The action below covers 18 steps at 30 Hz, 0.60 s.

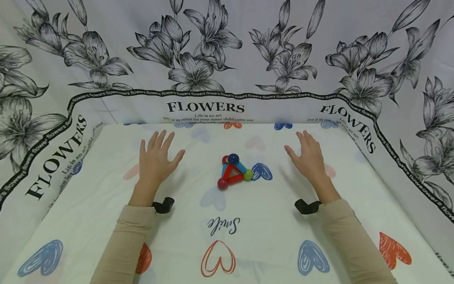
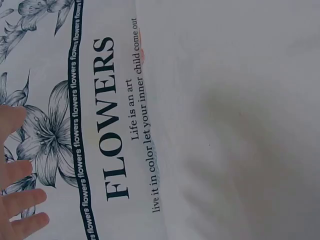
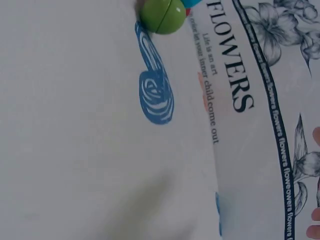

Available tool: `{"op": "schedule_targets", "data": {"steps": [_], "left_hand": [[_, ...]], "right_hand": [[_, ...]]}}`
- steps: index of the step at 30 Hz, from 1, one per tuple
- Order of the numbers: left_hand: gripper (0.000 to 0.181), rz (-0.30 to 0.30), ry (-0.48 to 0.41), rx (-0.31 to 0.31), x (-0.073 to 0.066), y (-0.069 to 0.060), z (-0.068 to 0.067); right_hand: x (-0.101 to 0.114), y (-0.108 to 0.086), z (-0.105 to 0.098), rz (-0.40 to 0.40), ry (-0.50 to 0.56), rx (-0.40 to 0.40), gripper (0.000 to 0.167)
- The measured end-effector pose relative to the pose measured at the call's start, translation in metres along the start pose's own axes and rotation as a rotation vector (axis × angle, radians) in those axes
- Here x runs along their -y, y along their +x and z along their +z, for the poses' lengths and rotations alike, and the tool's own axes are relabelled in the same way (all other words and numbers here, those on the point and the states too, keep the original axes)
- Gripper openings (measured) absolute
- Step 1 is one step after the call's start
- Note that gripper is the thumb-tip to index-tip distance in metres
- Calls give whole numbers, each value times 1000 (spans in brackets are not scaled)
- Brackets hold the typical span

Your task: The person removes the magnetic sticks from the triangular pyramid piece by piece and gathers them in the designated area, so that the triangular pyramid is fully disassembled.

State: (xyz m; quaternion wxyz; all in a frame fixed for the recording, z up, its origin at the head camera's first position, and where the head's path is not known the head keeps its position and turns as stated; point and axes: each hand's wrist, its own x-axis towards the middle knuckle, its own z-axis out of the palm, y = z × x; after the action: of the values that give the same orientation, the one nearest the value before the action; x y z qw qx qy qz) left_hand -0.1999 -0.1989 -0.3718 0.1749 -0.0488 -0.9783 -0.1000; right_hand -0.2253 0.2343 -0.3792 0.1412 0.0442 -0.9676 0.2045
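Note:
A small pyramid of toy rods and balls [image 1: 235, 179] sits on the white cloth between the two hands. Its rods are red and blue; its balls are dark blue, green and red. To its left, the left hand [image 1: 156, 161] has its fingers spread and holds nothing. On the other side the right hand [image 1: 309, 157] also has its fingers extended, apart from the toy. Part of the toy, a green ball [image 3: 163, 15], shows at the top of the right wrist view. The left wrist view catches only fingertips [image 2: 26, 199] at its left edge.
The tabletop cloth [image 1: 262, 213] carries printed hearts and the word Smile. Behind and at both sides rises a white curtain [image 1: 244, 79] with black flower drawings and lettering. A black strap piece [image 1: 164, 205] sits at the left wrist, another black piece [image 1: 307, 207] at the right.

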Motion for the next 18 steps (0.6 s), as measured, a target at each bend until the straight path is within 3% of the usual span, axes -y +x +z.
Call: {"op": "schedule_targets", "data": {"steps": [10,12,18], "left_hand": [[45,225,-243,-251,-12,-10,8],[44,259,-281,-261,-15,-10,8],[44,286,-396,-210,-24,-10,8]], "right_hand": [[17,-17,8,-37,173,33,61],[20,-19,9,-40,202,37,60],[25,-24,14,-86,278,19,57]]}}
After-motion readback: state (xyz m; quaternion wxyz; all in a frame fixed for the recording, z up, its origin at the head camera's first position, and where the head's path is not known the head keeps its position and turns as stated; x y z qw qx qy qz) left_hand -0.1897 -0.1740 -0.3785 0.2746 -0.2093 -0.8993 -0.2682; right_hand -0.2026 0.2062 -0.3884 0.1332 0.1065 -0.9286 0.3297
